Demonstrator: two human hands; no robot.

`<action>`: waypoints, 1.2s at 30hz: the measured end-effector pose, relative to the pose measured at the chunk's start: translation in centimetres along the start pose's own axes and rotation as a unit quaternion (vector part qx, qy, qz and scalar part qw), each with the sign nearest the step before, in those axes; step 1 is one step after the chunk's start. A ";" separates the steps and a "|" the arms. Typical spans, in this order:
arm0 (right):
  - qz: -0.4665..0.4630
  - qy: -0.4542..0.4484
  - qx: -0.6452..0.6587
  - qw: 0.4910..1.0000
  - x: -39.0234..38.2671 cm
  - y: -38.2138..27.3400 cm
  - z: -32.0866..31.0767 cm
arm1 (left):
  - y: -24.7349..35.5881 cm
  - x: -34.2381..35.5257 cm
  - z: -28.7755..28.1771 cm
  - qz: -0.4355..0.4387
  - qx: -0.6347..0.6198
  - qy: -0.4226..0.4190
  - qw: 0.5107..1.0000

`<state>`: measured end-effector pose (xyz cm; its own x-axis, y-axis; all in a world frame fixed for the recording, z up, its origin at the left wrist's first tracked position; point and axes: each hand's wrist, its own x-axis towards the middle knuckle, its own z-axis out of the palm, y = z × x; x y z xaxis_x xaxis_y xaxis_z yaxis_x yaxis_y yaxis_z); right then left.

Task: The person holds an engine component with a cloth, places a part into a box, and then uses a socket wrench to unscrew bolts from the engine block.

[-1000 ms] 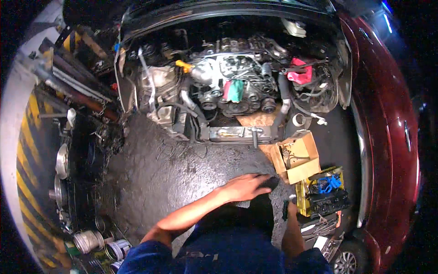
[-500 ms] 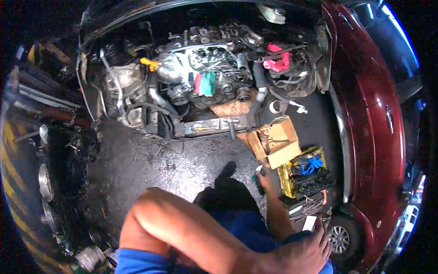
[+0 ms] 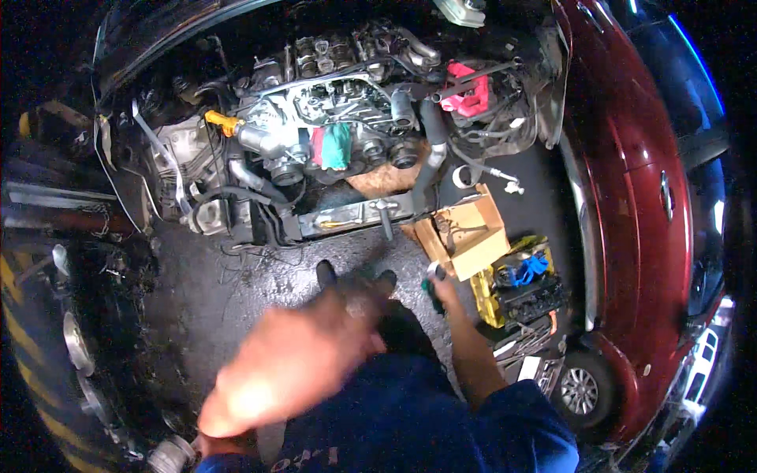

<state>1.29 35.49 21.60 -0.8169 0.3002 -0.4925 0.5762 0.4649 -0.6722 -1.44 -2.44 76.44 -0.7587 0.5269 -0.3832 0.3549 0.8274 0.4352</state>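
In the head view, the person's right hand point(image 3: 446, 288) has its fingers closed round a small dark green thing point(image 3: 429, 293), its kind unclear to me, near the open cardboard box point(image 3: 482, 254). The left hand point(image 3: 347, 317), raised before the body, is so smeared that I can't tell if its fingers are apart or together. Beyond lies the exposed engine point(image 3: 335, 102), a teal rag point(image 3: 337, 147) draped at its front.
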 end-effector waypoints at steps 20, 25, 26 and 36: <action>0.187 -0.055 -0.006 0.981 -10.0 -9.3 7.4 | -34.5 -7.0 48.4 -0.391 -0.437 0.027 0.810; 0.158 0.023 0.014 0.987 -8.2 -6.1 4.1 | -34.7 -1.0 44.4 -0.328 -0.467 0.025 0.821; 0.156 0.066 -0.001 0.986 -8.1 -3.8 2.7 | -32.6 2.1 42.5 -0.349 -0.540 0.006 0.766; 0.106 0.135 0.048 0.984 -7.6 3.8 3.7 | -25.5 10.1 49.9 -0.249 -0.290 -0.081 0.920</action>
<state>9.76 31.88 20.70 -0.6475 0.5982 -0.4721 0.7242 0.2902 -0.6256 9.12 -8.53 20.79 -0.6401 0.1715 -0.7489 -0.4023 0.7556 0.5169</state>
